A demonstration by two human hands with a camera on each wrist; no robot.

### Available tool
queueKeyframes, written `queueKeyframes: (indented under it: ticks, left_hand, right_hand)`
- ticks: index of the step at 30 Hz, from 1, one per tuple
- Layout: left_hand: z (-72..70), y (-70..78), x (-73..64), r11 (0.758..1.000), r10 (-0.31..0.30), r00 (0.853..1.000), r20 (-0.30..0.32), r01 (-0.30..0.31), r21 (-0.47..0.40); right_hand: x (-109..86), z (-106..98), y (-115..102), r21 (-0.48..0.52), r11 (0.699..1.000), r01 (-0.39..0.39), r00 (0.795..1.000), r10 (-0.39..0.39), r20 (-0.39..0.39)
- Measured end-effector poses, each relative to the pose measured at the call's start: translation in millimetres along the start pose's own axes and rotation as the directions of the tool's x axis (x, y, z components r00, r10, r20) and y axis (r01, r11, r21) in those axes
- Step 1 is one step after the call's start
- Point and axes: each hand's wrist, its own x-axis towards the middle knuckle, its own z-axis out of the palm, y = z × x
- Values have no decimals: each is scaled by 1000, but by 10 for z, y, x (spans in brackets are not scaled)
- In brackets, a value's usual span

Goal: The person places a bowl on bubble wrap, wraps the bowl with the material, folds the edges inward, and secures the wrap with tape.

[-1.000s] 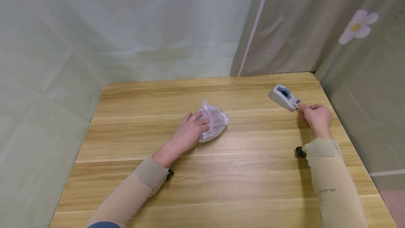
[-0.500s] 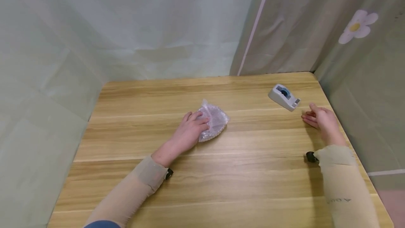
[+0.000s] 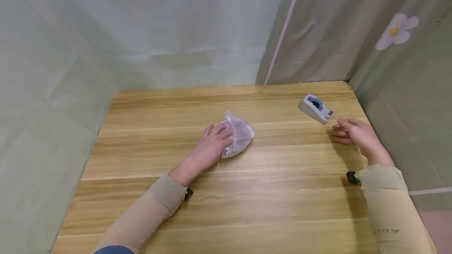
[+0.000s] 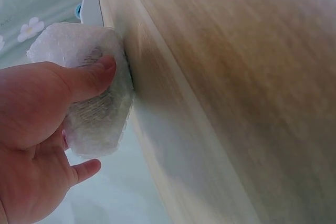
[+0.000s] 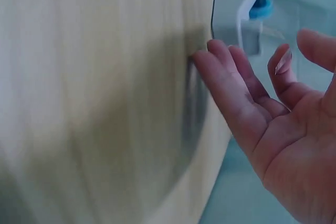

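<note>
A bubble-wrapped bundle [image 3: 240,136] lies near the middle of the wooden table; dark marks show through its wrap in the left wrist view. My left hand [image 3: 210,147] holds it from the left, thumb [image 4: 100,74] along one side and the other fingers partly hidden behind it. On the right stands a grey-white tape dispenser [image 3: 315,109] with a blue-cored roll. Just in front of its cutter end, my right hand [image 3: 356,134] hovers with loosely bent fingers, thumb and index apart. Whether any tape clings to the fingertips is too faint to tell.
The wood-grain table [image 3: 268,207] reaches back to a pale curtain [image 3: 183,30]. More curtain with flower prints [image 3: 397,32] hangs along the right edge. Both forearms wear beige sleeves with small black devices at the wrists.
My right hand has let go at the dispenser's cutter end and drawn back slightly toward the right, its fingers loosening. My left hand and the wrapped bundle have stayed in place.
</note>
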Motion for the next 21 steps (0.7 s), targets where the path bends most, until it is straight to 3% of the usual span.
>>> queueKeyframes:
  ticks: [5, 11, 15, 21]
  left_hand:
    - [-6, -1, -9, 1000, -13, 1000, 19, 13, 1]
    - [7, -8, -6, 1000, -22, 999, 31, 22, 21]
    - [12, -10, -1, 1000, -17, 1000, 16, 17, 18]
    - [16, -12, 5, 1000, -16, 1000, 9, 16, 2]
  right_hand:
    - [25, 204, -178, -242, 968, 72, 997, -66, 33]
    - [27, 557, -431, -433, 879, 202, 979, -183, 86]
    - [49, 831, -598, -475, 822, 313, 950, -271, 156]
    - [88, 1282, -856, -473, 743, 473, 881, -382, 279]
